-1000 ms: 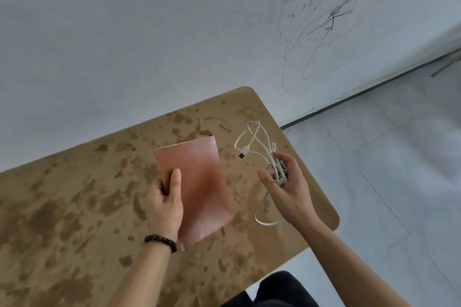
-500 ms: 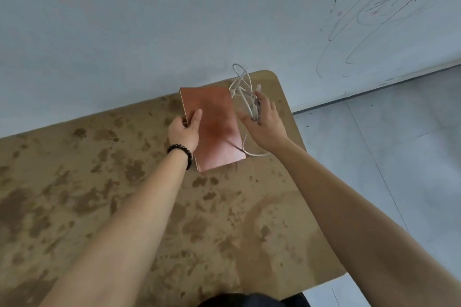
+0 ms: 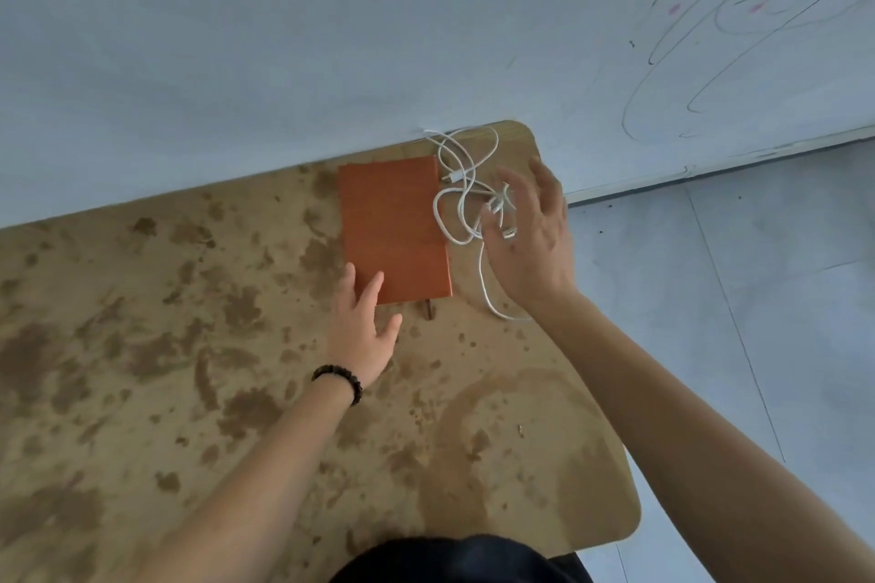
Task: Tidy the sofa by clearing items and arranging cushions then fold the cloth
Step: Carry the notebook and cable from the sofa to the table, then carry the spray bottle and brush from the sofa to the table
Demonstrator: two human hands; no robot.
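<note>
An orange-brown notebook (image 3: pixel 393 227) lies flat at the far right of the stained wooden table (image 3: pixel 189 369), close to the wall. A tangled white charging cable (image 3: pixel 461 185) lies beside its right edge, one loop trailing toward me. My left hand (image 3: pixel 362 327), with a dark bead bracelet on the wrist, hovers with spread fingers at the notebook's near corner and holds nothing. My right hand (image 3: pixel 530 237) is spread open just right of the cable; whether the fingertips touch it is unclear.
A white wall (image 3: pixel 284 38) runs along the table's far edge, with pen scribbles (image 3: pixel 757 14) at the upper right. Grey tiled floor (image 3: pixel 734 322) lies to the right of the table. The table's rounded near corner (image 3: pixel 625 521) is at lower right.
Both hands carried the notebook and cable to the table's far right corner, set them down and let go. The fingers are now spread and drawing back.
</note>
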